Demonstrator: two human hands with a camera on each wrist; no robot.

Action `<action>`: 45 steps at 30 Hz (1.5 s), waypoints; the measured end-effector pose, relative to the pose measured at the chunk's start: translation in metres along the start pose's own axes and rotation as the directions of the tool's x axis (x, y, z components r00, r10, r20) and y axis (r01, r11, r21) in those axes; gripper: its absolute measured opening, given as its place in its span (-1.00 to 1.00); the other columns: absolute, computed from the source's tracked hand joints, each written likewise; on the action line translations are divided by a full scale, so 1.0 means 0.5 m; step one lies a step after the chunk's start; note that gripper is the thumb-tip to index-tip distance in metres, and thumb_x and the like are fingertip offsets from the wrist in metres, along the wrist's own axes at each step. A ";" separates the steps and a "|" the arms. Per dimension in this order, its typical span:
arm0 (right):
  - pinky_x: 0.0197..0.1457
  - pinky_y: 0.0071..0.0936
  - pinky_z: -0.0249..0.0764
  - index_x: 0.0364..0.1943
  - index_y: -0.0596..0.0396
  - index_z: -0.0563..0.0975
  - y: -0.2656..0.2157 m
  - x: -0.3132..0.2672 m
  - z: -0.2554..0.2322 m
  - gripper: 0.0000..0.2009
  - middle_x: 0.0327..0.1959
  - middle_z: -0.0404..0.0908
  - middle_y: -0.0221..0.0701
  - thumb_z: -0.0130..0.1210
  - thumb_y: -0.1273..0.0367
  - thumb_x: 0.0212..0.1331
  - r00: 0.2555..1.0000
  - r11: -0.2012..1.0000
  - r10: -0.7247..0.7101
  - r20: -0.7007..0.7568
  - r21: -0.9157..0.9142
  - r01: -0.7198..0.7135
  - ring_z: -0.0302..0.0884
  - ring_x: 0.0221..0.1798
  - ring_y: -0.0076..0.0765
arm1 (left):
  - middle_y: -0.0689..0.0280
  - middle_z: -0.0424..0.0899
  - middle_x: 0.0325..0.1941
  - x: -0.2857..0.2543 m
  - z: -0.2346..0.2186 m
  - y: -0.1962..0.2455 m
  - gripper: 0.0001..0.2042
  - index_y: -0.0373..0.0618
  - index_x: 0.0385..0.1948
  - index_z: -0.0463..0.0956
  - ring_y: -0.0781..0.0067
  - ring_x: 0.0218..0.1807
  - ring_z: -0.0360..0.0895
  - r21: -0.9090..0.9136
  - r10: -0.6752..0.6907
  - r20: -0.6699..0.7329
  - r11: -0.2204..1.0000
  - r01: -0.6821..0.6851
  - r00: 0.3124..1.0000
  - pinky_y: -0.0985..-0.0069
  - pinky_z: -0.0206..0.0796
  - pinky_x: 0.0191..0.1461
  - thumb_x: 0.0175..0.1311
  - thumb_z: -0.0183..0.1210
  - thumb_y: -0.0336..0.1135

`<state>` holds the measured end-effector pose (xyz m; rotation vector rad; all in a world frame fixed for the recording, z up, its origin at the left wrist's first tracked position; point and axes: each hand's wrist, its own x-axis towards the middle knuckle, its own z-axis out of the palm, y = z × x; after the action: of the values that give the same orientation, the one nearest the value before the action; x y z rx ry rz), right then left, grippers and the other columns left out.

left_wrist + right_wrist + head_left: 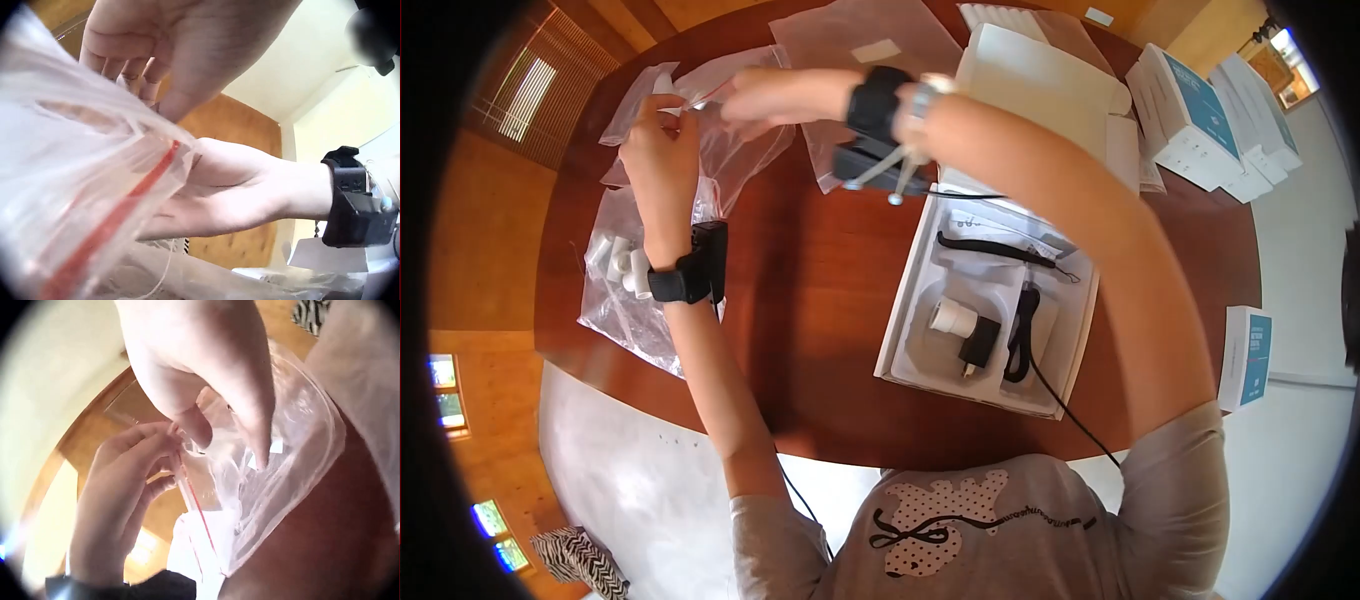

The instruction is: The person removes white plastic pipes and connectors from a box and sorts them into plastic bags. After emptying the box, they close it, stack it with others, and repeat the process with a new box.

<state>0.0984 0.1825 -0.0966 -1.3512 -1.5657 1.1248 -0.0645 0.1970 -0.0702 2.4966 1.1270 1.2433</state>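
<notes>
A clear zip bag (275,506) with a red strip (201,515) along its mouth is between both hands at the table's far left. My left hand (662,150) pinches the edge of that mouth between thumb and fingers. Across from it, my right hand (770,98) reaches over with thumb and fingers spread apart, touching the bag by its mouth; in the left wrist view some of its fingers are hidden behind the plastic. Under my left wrist lies another clear bag (640,335) with several white plastic fittings (640,273).
An open white box (885,360) holds a black strap (995,247), a white cylinder (952,317), a black adapter (980,345) and a bundled cable (1024,335). White-and-blue boxes (1190,120) are stacked back right. A flat clear bag (830,40) lies at the back.
</notes>
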 end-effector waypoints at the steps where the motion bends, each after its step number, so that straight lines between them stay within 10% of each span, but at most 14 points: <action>1: -0.25 -0.54 0.48 -0.37 0.15 0.58 -0.017 -0.048 -0.017 -0.82 -0.47 0.59 -0.38 0.02 0.33 0.12 0.999 0.955 -0.026 0.034 -0.295 0.035 0.52 -0.41 -0.46 | 0.18 0.62 -0.45 0.001 -0.003 -0.001 -0.81 -0.14 -0.26 0.53 0.25 -0.39 0.59 0.004 -0.048 0.048 0.999 0.048 0.998 0.40 0.41 -0.27 0.08 0.19 -0.38; 4: -0.48 -0.49 0.45 -0.61 0.15 0.53 -0.073 -0.246 -0.024 -0.73 -0.73 0.54 -0.41 0.06 0.25 0.07 0.979 0.931 -0.048 0.196 -0.347 0.115 0.54 -0.60 -0.50 | 0.09 0.59 -0.38 -0.008 0.005 0.012 -0.81 -0.20 -0.32 0.52 0.07 -0.24 0.52 0.150 0.220 -0.033 0.966 -0.212 0.975 0.26 0.34 -0.14 0.03 0.21 -0.36; 6: -0.54 -0.39 0.43 -0.60 0.18 0.51 -0.151 -0.354 -0.010 -0.69 -0.70 0.57 -0.33 0.10 0.20 0.06 0.816 0.836 0.452 0.361 -0.491 -0.246 0.54 -0.61 -0.43 | 0.05 0.56 -0.28 -0.020 0.019 0.064 -0.75 -0.21 -0.31 0.51 0.02 -0.14 0.47 0.137 0.248 0.025 0.959 -0.249 0.968 0.22 0.29 -0.05 0.00 0.26 -0.30; 8: -0.60 -0.38 0.42 -0.38 0.25 0.47 -0.077 -0.467 0.023 -0.65 -0.62 0.51 -0.30 0.18 0.17 0.02 0.904 0.728 0.116 0.412 -0.654 0.205 0.53 -0.61 -0.27 | 0.03 0.52 -0.18 -0.034 0.047 0.115 -0.64 -0.22 -0.29 0.49 -0.07 -0.06 0.41 0.006 0.353 0.188 0.933 -0.360 0.917 0.19 0.25 0.03 -0.06 0.33 -0.21; 12: -0.61 -0.39 0.47 -0.21 0.27 0.36 -0.072 -0.556 0.123 -0.65 -0.50 0.46 -0.22 0.19 0.33 0.00 0.976 0.224 -0.028 0.218 -0.950 0.218 0.57 -0.46 -0.23 | 0.06 0.54 -0.19 -0.076 0.171 0.168 -0.66 -0.23 -0.26 0.49 0.04 -0.08 0.45 -0.282 0.471 0.338 0.877 -0.390 0.815 0.27 0.27 0.04 -0.10 0.34 -0.34; 18: -0.56 -0.45 0.47 -0.23 0.25 0.33 -0.102 -0.550 0.051 -0.68 -0.53 0.40 -0.28 0.14 0.41 -0.05 0.973 0.718 0.049 0.225 -0.685 0.122 0.54 -0.46 -0.29 | 0.05 0.58 -0.29 -0.044 0.209 0.150 -0.72 -0.27 -0.27 0.51 0.13 -0.27 0.56 -0.335 0.305 0.661 0.938 -0.094 0.685 0.32 0.38 -0.15 -0.08 0.28 -0.45; 21: -0.29 -0.44 0.49 -0.30 0.20 0.39 -0.111 -0.521 0.019 -0.77 -0.43 0.42 -0.26 0.12 0.39 -0.02 0.956 0.643 -0.224 0.191 -0.708 0.292 0.50 -0.37 -0.25 | 0.02 0.52 -0.11 -0.030 0.202 0.138 -0.71 -0.21 -0.24 0.52 -0.01 -0.04 0.51 -0.300 0.230 0.702 0.954 -0.013 0.674 0.24 0.36 0.02 -0.07 0.27 -0.42; 23: -0.17 -0.36 0.46 -0.35 0.16 0.44 -0.112 -0.493 -0.005 -0.82 -0.35 0.42 -0.25 0.12 0.39 -0.02 0.906 0.488 -0.333 0.262 -0.774 0.403 0.48 -0.27 -0.21 | 0.04 0.52 -0.08 -0.037 0.198 0.131 -0.68 -0.19 -0.20 0.52 0.00 0.00 0.49 -0.239 0.347 0.549 0.937 -0.255 0.761 0.26 0.36 0.04 -0.06 0.28 -0.38; 27: -0.20 -0.31 0.46 -0.31 0.15 0.46 -0.118 -0.456 -0.023 -0.82 -0.34 0.44 -0.25 0.10 0.41 -0.01 0.985 0.697 -0.063 0.159 -0.700 0.158 0.49 -0.31 -0.15 | 0.10 0.51 -0.02 -0.058 0.221 0.120 -0.65 -0.16 -0.17 0.53 0.00 0.07 0.44 -0.027 0.380 0.344 0.918 -0.395 0.859 0.25 0.35 0.08 -0.03 0.29 -0.30; 34: -0.19 -0.27 0.48 -0.28 0.14 0.47 -0.118 -0.433 -0.023 -0.84 -0.32 0.45 -0.25 0.10 0.44 0.03 0.981 0.668 -0.081 0.178 -0.720 0.186 0.52 -0.27 -0.13 | 0.03 0.61 -0.22 -0.034 0.229 0.086 -0.79 -0.23 -0.31 0.60 0.06 -0.18 0.58 -0.297 0.239 0.566 0.952 -0.076 0.789 0.30 0.41 -0.08 0.05 0.24 -0.32; 39: -0.28 -0.34 0.55 -0.29 0.15 0.48 -0.089 -0.367 -0.039 -0.87 -0.30 0.47 -0.19 0.07 0.47 0.04 0.992 0.311 -0.074 0.104 -0.942 0.122 0.56 -0.26 -0.14 | 0.07 0.63 -0.32 -0.012 0.199 0.094 -0.85 -0.23 -0.32 0.61 0.13 -0.30 0.61 -0.375 0.256 0.352 0.920 -0.115 0.900 0.39 0.43 -0.22 0.08 0.22 -0.40; 42: -0.33 -0.34 0.58 -0.42 0.21 0.54 -0.007 -0.260 -0.073 -0.89 -0.40 0.56 -0.16 0.07 0.49 -0.07 0.912 0.037 -0.402 0.080 -0.994 0.104 0.61 -0.31 -0.16 | 0.10 0.62 -0.33 0.002 0.166 0.127 -0.87 -0.24 -0.32 0.60 0.17 -0.31 0.60 -0.409 0.302 0.105 0.881 -0.236 0.947 0.44 0.42 -0.23 0.08 0.19 -0.48; 43: -0.31 -0.36 0.59 -0.47 0.18 0.60 -0.014 -0.225 -0.087 -0.89 -0.38 0.61 -0.21 0.08 0.48 -0.11 0.982 0.000 -0.169 0.081 -0.997 0.082 0.63 -0.27 -0.20 | 0.13 0.62 -0.33 0.002 0.156 0.140 -0.89 -0.24 -0.33 0.59 0.22 -0.33 0.59 -0.407 0.309 0.016 0.871 -0.276 0.951 0.47 0.43 -0.24 0.11 0.17 -0.52; 45: -0.22 -0.37 0.58 -0.46 0.13 0.65 0.039 -0.161 -0.117 -0.87 -0.31 0.65 -0.29 0.10 0.46 -0.09 0.970 -0.086 -0.237 0.055 -0.996 0.036 0.63 -0.21 -0.24 | 0.14 0.62 -0.32 0.001 0.153 0.151 -0.89 -0.24 -0.32 0.59 0.23 -0.32 0.59 -0.409 0.321 -0.073 0.854 -0.322 0.944 0.47 0.43 -0.22 0.13 0.16 -0.52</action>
<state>0.1709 0.1117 -0.0967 -1.9517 -2.4607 -0.7333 0.0343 0.1588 -0.0883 2.4000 0.3801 1.3869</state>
